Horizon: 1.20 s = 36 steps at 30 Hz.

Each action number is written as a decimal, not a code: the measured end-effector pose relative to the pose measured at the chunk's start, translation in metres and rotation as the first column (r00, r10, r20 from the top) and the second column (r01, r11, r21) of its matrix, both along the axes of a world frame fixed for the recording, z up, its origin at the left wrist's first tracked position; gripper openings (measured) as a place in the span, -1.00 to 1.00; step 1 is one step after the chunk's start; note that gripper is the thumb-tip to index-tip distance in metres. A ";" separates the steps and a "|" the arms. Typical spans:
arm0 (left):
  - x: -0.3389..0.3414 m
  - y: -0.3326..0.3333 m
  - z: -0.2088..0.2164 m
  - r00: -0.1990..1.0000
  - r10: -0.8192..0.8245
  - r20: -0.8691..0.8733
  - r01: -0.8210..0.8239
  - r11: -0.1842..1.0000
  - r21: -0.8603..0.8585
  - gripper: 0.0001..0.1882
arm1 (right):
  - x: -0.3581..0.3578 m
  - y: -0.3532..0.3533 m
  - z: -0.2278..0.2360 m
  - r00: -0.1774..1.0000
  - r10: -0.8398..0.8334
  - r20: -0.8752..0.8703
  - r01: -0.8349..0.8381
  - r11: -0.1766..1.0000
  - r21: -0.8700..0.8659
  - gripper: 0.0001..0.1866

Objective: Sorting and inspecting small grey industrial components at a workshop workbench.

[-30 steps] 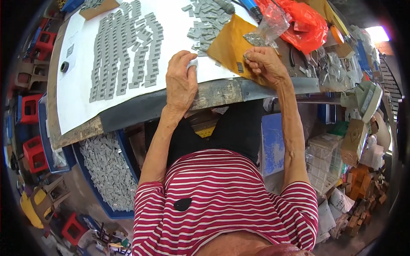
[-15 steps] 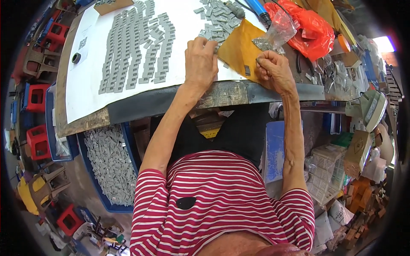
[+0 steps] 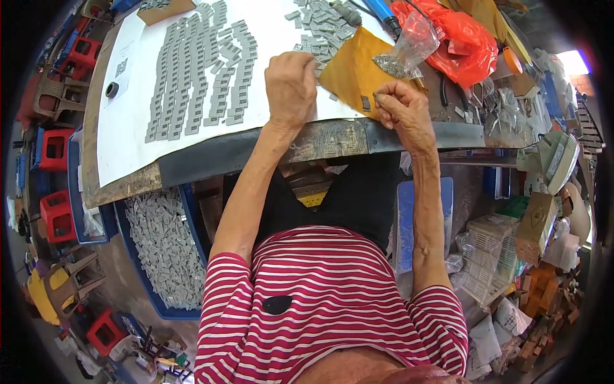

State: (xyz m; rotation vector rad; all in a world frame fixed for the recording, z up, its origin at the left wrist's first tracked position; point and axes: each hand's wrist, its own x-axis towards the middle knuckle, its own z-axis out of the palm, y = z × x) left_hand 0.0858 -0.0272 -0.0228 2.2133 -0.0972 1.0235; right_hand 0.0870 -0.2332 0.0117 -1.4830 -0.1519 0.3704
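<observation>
My left hand (image 3: 290,91) rests over the white sheet (image 3: 272,38) with its fingers curled in. What they hold, if anything, is hidden beneath the hand. Thumb and forefinger of my right hand (image 3: 404,114) pinch together above the near edge of a yellow-brown sheet (image 3: 354,66); a small thing at the fingertips is too tiny to name. Close by those fingertips, one grey piece (image 3: 366,103) lies on the yellow-brown sheet. Beyond my left hand sits a loose heap of grey flat pieces (image 3: 324,29). Rows of similar grey pieces (image 3: 192,77) cover the sheet's left part.
A clear bag of tiny metal parts (image 3: 391,64) lies beside a red plastic bag (image 3: 465,51). Pliers (image 3: 446,91) lie to the right. A black ring (image 3: 112,89) stands at the far left. Below the table, a blue bin (image 3: 150,301) holds many grey pieces.
My left hand has shifted slightly left and its fingers are curled in more. My right hand has come a little nearer to me, still pinching.
</observation>
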 end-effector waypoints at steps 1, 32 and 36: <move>-0.002 0.000 -0.001 0.998 -0.054 0.025 0.059 0.970 -0.237 -0.90 | -0.001 0.002 0.000 1.000 0.002 0.001 -0.002 1.000 0.000 -0.89; -0.084 -0.017 0.016 0.773 -0.618 -0.146 0.170 0.423 -0.890 -0.66 | -0.065 0.056 -0.012 0.986 0.013 -0.166 0.052 0.924 0.380 -0.87; -0.081 -0.012 0.014 0.750 -0.648 -0.131 0.138 0.347 -0.928 -0.68 | -0.063 0.052 -0.010 0.988 0.013 -0.154 0.046 0.926 0.374 -0.87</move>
